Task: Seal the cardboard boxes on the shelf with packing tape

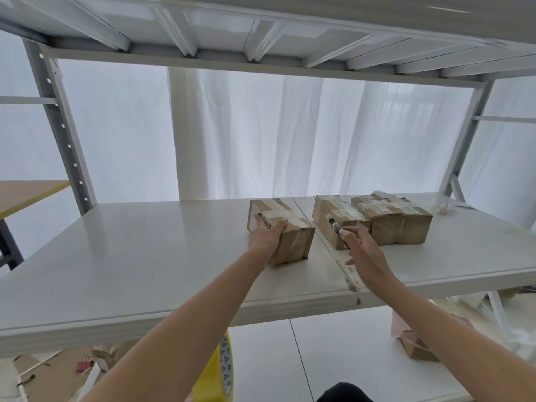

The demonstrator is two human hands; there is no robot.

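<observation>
Lengthwise, left hand's (pixel 266 237) box (pixel 295 242) and right hand's (pixel 366 252) pen (pixel 337 228) run front-to-back.

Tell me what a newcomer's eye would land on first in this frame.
Two bare arms reach onto the white shelf: the left hand grips a taped cardboard box at centre, while the right hand holds a slim dark tool just beside it. A middle box and a right-hand box, both taped, sit close together further right. A yellow tape roll shows at the bottom edge, below the shelf.
</observation>
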